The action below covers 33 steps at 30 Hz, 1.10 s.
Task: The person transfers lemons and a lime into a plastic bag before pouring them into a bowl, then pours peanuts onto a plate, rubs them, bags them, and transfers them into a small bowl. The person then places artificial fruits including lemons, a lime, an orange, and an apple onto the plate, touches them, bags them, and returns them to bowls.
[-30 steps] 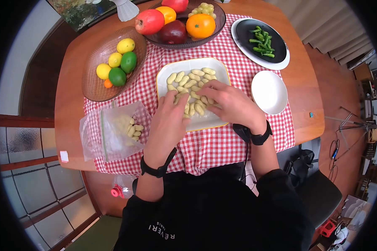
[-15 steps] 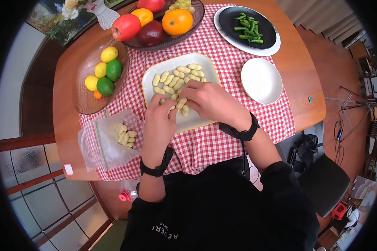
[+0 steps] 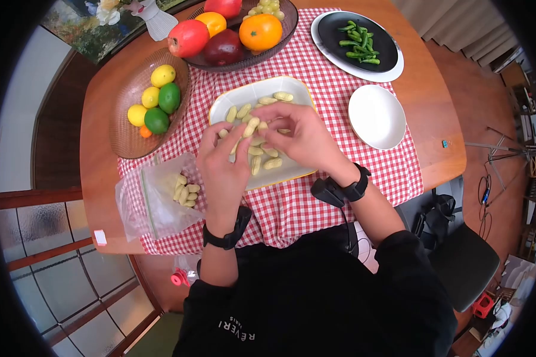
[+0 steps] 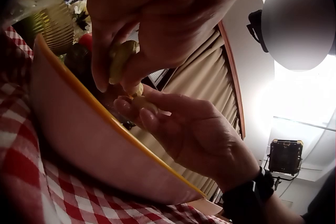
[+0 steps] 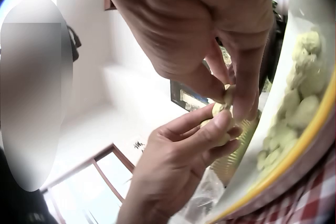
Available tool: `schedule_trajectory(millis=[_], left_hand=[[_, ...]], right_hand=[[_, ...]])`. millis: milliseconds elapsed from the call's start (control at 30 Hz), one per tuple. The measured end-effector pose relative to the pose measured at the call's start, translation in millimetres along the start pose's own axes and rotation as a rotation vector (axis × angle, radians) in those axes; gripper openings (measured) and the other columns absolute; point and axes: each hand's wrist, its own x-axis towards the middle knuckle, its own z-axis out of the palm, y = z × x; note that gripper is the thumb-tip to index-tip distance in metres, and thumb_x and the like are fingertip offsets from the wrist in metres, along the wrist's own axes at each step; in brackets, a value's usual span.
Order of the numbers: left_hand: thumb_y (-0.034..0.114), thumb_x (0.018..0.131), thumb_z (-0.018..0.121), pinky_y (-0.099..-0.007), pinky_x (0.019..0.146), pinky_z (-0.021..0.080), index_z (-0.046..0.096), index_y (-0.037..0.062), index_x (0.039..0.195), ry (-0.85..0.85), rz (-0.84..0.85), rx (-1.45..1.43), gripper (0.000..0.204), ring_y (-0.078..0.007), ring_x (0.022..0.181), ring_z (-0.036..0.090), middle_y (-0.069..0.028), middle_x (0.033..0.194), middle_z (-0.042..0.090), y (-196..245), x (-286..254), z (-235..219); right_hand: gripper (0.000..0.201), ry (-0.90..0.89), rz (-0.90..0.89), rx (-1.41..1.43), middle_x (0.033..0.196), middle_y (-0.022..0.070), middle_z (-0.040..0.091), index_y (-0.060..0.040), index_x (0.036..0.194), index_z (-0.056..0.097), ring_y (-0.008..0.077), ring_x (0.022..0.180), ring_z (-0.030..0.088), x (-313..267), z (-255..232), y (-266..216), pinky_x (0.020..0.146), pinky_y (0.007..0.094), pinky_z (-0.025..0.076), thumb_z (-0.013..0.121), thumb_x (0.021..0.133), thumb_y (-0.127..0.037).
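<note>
Both hands meet above a white, yellow-rimmed tray (image 3: 249, 91) of unshelled peanuts (image 3: 272, 163). My left hand (image 3: 223, 169) holds peanuts, and one peanut (image 4: 123, 60) shows between its fingers in the left wrist view. My right hand (image 3: 302, 134) pinches a peanut (image 5: 229, 94) right at the left fingertips. Another peanut (image 3: 252, 127) is lifted between the two hands in the head view. Part of the tray's contents is hidden beneath the hands.
At the left lies a clear zip bag (image 3: 152, 208) with more peanuts inside. A brown basket (image 3: 125, 107) holds lemons and green fruit; a larger fruit bowl (image 3: 238, 62) stands behind. On the right are a white bowl (image 3: 377, 117) and a black plate (image 3: 333, 33) of green peppers.
Both hands have risen from among the peanuts and now hold peanuts up between their fingertips. The head view has swung to the right, then slightly back.
</note>
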Motion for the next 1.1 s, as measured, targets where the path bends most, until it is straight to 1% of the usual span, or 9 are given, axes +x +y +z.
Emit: schedule_trajectory(millis=[133,167,233,300,467,733,800,967,1100], left_hand=[[-0.002,0.084,0.080,-0.0389,0.082,0.055,0.080,0.0036,0.114,0.037,0.053,0.046,0.031,-0.0298,0.095,0.069,-0.0123,0.112,0.068,9.1,5.1,1.5],[-0.003,0.082,0.080,-0.0385,0.084,0.055,0.080,0.0037,0.115,0.051,0.079,0.049,0.033,-0.0290,0.095,0.069,-0.0110,0.112,0.069,13.1,7.4,2.5],[-0.003,0.084,0.078,-0.0400,0.083,0.056,0.077,0.0010,0.116,-0.011,0.104,0.073,0.033,-0.0307,0.098,0.069,-0.0128,0.115,0.067,24.1,12.3,1.8],[-0.004,0.084,0.076,-0.0410,0.084,0.059,0.073,-0.0044,0.117,-0.085,0.225,0.075,0.033,-0.0329,0.103,0.069,-0.0157,0.119,0.065,24.6,15.5,6.6],[-0.002,0.083,0.078,-0.0430,0.092,0.057,0.074,-0.0036,0.118,-0.172,0.176,0.022,0.035,-0.0351,0.108,0.069,-0.0152,0.124,0.067,34.3,19.1,17.5],[-0.001,0.083,0.079,-0.0420,0.105,0.053,0.075,0.0018,0.126,-0.150,0.286,-0.028,0.044,-0.0326,0.123,0.069,-0.0173,0.130,0.073,40.1,18.9,14.0],[0.006,0.087,0.076,-0.0425,0.104,0.048,0.074,0.0015,0.127,-0.114,0.288,-0.013,0.040,-0.0282,0.125,0.067,-0.0131,0.130,0.075,39.7,18.9,12.2],[0.004,0.087,0.077,-0.0410,0.103,0.046,0.075,0.0022,0.125,-0.071,0.279,0.009,0.038,-0.0263,0.119,0.070,-0.0118,0.133,0.074,32.4,17.1,1.3],[-0.005,0.084,0.077,-0.0397,0.090,0.052,0.078,0.0003,0.116,0.144,0.308,0.055,0.033,-0.0291,0.102,0.071,-0.0130,0.122,0.074,23.9,-1.1,-16.7]], right_hand=[[0.038,0.005,0.289,0.694,0.140,0.0155,0.062,0.0037,0.144,0.058,0.0254,0.121,0.069,0.9,6.5,5.1,0.099,0.0397,0.060,0.055,0.107,-0.006],[0.038,-0.002,0.283,0.693,0.140,0.0155,0.062,0.0037,0.144,0.058,0.0254,0.121,0.069,1.8,6.3,6.8,0.099,0.0397,0.060,0.055,0.107,-0.006],[0.040,-0.038,0.433,1.082,0.141,0.0143,0.060,0.0023,0.146,0.054,0.0242,0.130,0.063,2.2,5.7,9.0,0.107,0.0413,0.056,0.046,0.112,-0.016],[0.040,-0.043,0.432,1.102,0.137,0.0129,0.060,0.0019,0.145,0.054,0.0228,0.125,0.063,0.2,8.0,5.5,0.107,0.0415,0.054,0.043,0.113,-0.020],[0.041,0.091,0.506,1.200,0.135,0.0118,0.060,0.0003,0.145,0.050,0.0232,0.121,0.064,-4.3,9.2,3.4,0.103,0.0409,0.055,0.040,0.115,-0.026],[0.038,-0.139,0.401,1.522,0.134,0.0167,0.062,0.0032,0.141,0.050,0.0260,0.119,0.066,-0.2,-3.9,26.5,0.099,0.0419,0.058,0.041,0.114,-0.022],[0.039,-0.072,0.418,1.506,0.133,0.0172,0.063,0.0044,0.141,0.050,0.0269,0.118,0.067,-2.1,-0.9,19.5,0.099,0.0426,0.059,0.041,0.114,-0.022],[0.037,-0.074,0.401,1.413,0.129,0.0177,0.065,0.0048,0.139,0.053,0.0293,0.113,0.069,-0.2,-0.8,9.7,0.099,0.0446,0.061,0.045,0.113,-0.019],[0.038,0.034,0.389,1.190,0.130,0.0200,0.065,0.0061,0.142,0.055,0.0259,0.110,0.071,-0.5,-8.7,2.2,0.096,0.0390,0.065,0.054,0.110,-0.013]])
